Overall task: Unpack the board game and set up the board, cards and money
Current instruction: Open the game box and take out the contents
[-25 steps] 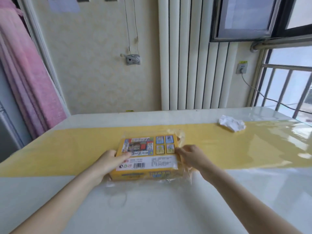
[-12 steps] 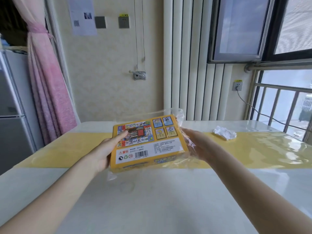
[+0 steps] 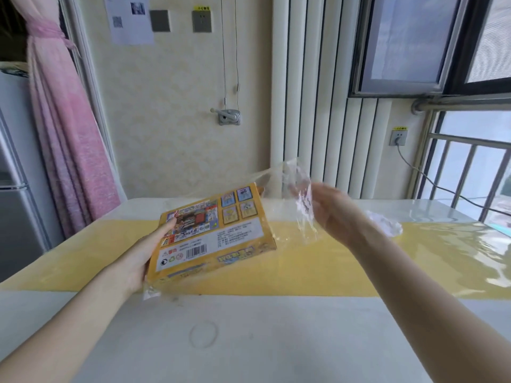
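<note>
The box (image 3: 213, 233) is up in the air over the yellow strip of the desk (image 3: 276, 341), tilted, with its printed back and barcode facing the camera. The left hand (image 3: 146, 252) grips its near-left corner, thumb on the printed face and fingers hidden underneath. The right hand (image 3: 334, 214) is to the right of the box and clear of it; it is blurred, but it appears to pinch the clear wrap (image 3: 298, 194), which stretches from the box's far right corner to that hand. A loose bit of wrap also hangs off the near-left corner below the left hand.

The box looks like stiff cardboard and light, since one hand carries it by a corner without sagging. It should take a firm squeeze on its edges, and the short left and right sides seem the best places to hold while the lid comes off. The wrap is thin, limp and probably slippery and clingy, so it likely needs a pinch and a steady pull away from the box, not a push. Film left under the left thumb could let the box slip, so a bare-cardboard hold is safer.

A crumpled white scrap (image 3: 384, 225) lies on the desk behind the right wrist.
</note>
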A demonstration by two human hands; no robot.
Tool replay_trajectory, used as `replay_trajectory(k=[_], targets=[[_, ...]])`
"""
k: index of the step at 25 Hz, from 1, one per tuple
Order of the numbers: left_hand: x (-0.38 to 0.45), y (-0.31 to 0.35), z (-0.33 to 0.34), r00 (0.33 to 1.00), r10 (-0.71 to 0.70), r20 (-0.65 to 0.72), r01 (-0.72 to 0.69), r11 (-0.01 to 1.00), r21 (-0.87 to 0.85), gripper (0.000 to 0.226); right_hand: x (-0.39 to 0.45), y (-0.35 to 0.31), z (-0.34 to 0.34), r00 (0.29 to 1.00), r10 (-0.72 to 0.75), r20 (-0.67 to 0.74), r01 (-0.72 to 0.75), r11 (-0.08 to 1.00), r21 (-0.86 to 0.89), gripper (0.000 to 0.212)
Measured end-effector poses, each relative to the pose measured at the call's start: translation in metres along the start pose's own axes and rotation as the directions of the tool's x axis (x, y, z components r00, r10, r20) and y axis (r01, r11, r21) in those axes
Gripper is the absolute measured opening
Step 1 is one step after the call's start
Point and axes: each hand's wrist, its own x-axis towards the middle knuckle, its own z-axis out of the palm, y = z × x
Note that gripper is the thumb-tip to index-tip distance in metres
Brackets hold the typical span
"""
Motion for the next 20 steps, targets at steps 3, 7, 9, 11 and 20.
replay_trajectory(k=[3, 7, 9, 11, 20], targets=[[0.004, 0.004, -0.001, 1.000, 0.006, -0.022, -0.006, 1.000, 0.013, 0.057, -0.002, 0.020, 0.010, 0.981, 0.153, 0.120, -0.094, 0.914, -0.395, 0.010], [0.008, 0.008, 0.004, 0.991, 0.078, -0.106, -0.076, 0.997, 0.022, 0.041, 0.013, 0.014, 0.021, 0.996, -0.082, -0.031, 0.077, 0.985, -0.154, 0.008], [0.009, 0.009, 0.004, 0.986, 0.084, -0.145, -0.083, 0.996, 0.017, 0.042, 0.017, 0.012, 0.020, 0.992, -0.123, 0.005, 0.123, 0.986, -0.114, 0.012], [0.011, 0.010, 0.003, 0.984, 0.083, -0.159, -0.086, 0.996, -0.009, 0.044, 0.016, 0.012, 0.022, 0.990, 0.033, 0.136, 0.021, 0.926, -0.377, 0.019], [0.015, 0.019, -0.005, 0.993, 0.060, -0.098, -0.062, 0.998, -0.011, 0.047, 0.040, 0.048, 0.027, 0.964, 0.264, -0.043, -0.198, 0.597, -0.778, 0.007]])
